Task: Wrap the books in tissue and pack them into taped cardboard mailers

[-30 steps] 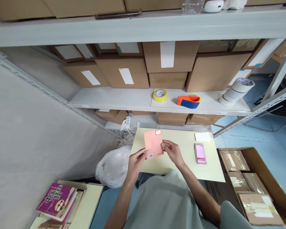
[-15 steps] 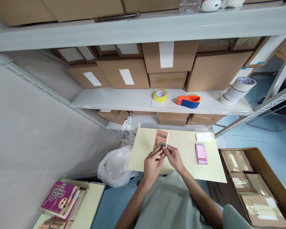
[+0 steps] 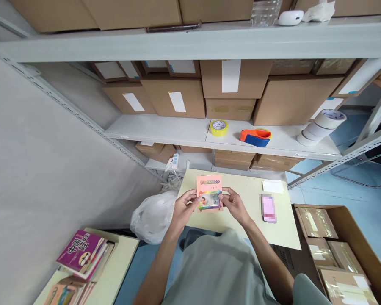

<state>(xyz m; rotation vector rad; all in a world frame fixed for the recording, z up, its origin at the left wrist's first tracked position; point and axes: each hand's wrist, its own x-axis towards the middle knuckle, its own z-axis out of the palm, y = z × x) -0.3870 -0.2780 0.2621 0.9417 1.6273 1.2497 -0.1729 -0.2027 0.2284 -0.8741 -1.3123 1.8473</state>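
Observation:
Between both hands I hold a small pink book (image 3: 210,191) above the pale yellow table (image 3: 241,228). Its illustrated front cover, with a line of title characters and a rainbow-edged picture, faces up at me. My left hand (image 3: 184,208) pinches the left edge, thumb on the cover. At the right edge, my right hand (image 3: 234,203) grips it the same way. To the right on the table lie a pink blurred-out item (image 3: 268,209) and a white sheet or stack of paper (image 3: 272,186).
A shelf (image 3: 165,128) behind the table carries cardboard boxes, a yellow tape roll (image 3: 219,128), an orange-blue tape dispenser (image 3: 255,137) and stacked white rolls (image 3: 320,128). An open carton (image 3: 362,237) of parcels stands right. Left are a white plastic bag (image 3: 153,218) and stacked books (image 3: 82,252).
The book showed its back cover with a barcode, then was turned over at an angle; now its front lies square between my hands. My left hand moved right, then back to the left edge.

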